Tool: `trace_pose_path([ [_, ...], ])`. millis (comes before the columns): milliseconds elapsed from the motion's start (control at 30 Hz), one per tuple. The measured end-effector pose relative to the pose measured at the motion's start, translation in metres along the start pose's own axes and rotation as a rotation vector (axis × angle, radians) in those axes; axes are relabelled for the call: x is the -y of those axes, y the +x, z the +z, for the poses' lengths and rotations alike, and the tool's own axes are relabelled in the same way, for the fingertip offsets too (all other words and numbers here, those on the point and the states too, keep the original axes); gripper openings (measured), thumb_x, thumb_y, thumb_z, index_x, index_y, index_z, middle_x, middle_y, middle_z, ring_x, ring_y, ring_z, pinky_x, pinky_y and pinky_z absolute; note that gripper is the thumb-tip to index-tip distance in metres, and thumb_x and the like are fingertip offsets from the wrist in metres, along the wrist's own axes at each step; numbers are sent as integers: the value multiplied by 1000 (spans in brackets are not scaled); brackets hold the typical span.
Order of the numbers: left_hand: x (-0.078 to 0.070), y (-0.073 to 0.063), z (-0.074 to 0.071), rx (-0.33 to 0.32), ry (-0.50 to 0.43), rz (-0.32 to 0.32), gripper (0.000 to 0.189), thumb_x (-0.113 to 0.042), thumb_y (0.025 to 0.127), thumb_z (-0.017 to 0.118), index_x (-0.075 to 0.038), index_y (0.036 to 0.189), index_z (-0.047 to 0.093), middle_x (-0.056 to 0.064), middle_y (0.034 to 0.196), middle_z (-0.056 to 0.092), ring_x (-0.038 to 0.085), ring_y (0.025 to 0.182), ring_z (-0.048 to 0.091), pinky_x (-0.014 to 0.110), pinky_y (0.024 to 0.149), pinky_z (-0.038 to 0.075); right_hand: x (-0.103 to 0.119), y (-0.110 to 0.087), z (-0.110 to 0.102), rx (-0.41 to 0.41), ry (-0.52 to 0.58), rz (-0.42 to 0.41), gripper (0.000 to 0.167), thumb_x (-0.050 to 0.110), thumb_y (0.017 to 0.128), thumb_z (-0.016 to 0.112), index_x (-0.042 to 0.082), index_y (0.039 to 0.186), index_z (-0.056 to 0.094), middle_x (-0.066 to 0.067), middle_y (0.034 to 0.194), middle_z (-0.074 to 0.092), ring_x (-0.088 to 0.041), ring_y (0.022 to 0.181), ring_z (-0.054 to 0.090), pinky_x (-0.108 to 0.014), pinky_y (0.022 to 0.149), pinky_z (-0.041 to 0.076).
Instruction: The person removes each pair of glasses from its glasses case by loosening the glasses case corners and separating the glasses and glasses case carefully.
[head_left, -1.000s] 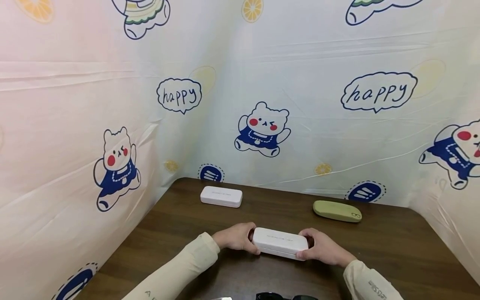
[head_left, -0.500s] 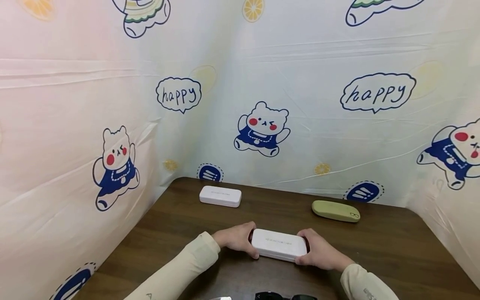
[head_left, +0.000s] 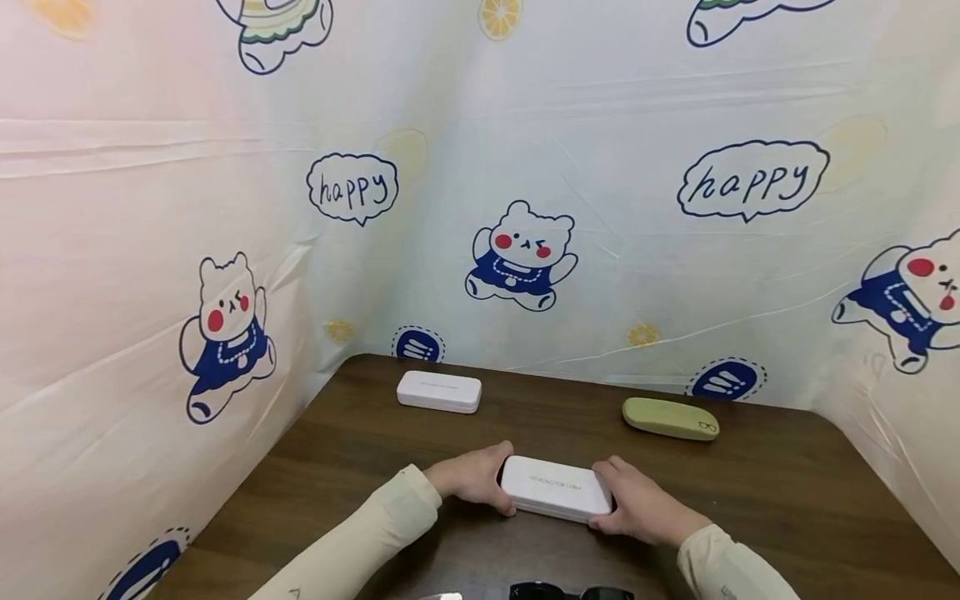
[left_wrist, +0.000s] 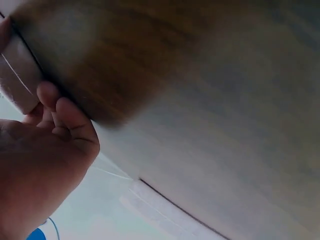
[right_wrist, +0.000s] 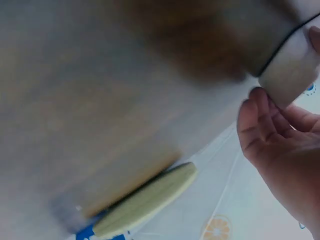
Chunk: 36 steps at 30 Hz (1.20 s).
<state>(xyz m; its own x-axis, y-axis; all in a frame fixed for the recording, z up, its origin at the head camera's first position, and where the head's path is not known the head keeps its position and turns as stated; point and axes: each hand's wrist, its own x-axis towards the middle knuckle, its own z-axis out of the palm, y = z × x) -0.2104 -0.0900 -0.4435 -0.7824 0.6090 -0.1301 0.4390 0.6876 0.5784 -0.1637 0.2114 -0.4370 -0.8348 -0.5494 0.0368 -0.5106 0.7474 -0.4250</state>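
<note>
A white glasses case [head_left: 557, 487] with small lettering on its lid lies closed on the dark wooden table, between both hands. My left hand [head_left: 476, 479] grips its left end, thumb at the near side and fingers behind. At the opposite end, my right hand [head_left: 643, 502] holds it the same way. In the left wrist view the left hand [left_wrist: 50, 155] curls its fingers against the end of the case [left_wrist: 19, 75]. The right wrist view has the right hand's [right_wrist: 282, 145] fingertips at the other end of the case [right_wrist: 290, 70].
Toward the back left of the table [head_left: 360, 442] stands another white glasses case [head_left: 438, 392]. A green glasses case [head_left: 670, 418] with a small glasses drawing lies at the back right. Dark sunglasses [head_left: 570, 592] are partly visible at the bottom edge. A printed curtain [head_left: 600, 125] hangs behind.
The case between the hands has turned slightly so its lid shows more squarely, and the right hand has shifted a little with it. Both hands keep their hold.
</note>
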Motion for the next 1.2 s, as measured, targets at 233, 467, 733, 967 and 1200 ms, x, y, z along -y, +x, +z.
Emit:
trace_pose_path([
  [233, -1, 1, 1, 10, 97, 6, 66, -33, 71, 91, -12, 119, 52, -3, 102, 51, 9, 86, 53, 25, 80, 45, -1, 1, -2, 22, 8, -7, 78, 40, 77, 88, -10, 128, 55, -12, 115, 58, -26, 103, 58, -49, 89, 49],
  [467, -7, 5, -1, 14, 243, 46, 72, -44, 73, 89, -10, 126, 54, 0, 106, 49, 8, 85, 52, 24, 78, 46, -9, 7, 4, 5, -75, -60, 62, 45, 78, 84, 1, 115, 59, 1, 101, 52, -14, 87, 52, -37, 77, 49],
  [733, -1, 21, -9, -30, 359, 93, 67, -49, 69, 89, -9, 116, 61, -5, 99, 52, 7, 82, 50, 24, 74, 46, -16, 19, -1, -9, -84, -54, 58, 43, 76, 85, 5, 110, 57, 3, 99, 50, -12, 84, 49, -34, 75, 47],
  [967, 9, 53, -30, -37, 296, 33, 74, -42, 70, 90, -6, 127, 60, -1, 106, 54, 10, 87, 54, 27, 82, 47, -30, 50, -12, -30, -29, 87, 69, 36, 76, 85, -3, 125, 57, -7, 113, 58, -18, 97, 55, -43, 88, 48],
  [1200, 15, 91, -49, -38, 400, -43, 85, -36, 76, 89, 1, 142, 51, 11, 123, 58, 18, 104, 58, 33, 94, 47, -43, 91, -20, -20, -18, 183, 60, 29, 80, 85, -5, 122, 58, -9, 103, 59, -21, 92, 55, -44, 86, 47],
])
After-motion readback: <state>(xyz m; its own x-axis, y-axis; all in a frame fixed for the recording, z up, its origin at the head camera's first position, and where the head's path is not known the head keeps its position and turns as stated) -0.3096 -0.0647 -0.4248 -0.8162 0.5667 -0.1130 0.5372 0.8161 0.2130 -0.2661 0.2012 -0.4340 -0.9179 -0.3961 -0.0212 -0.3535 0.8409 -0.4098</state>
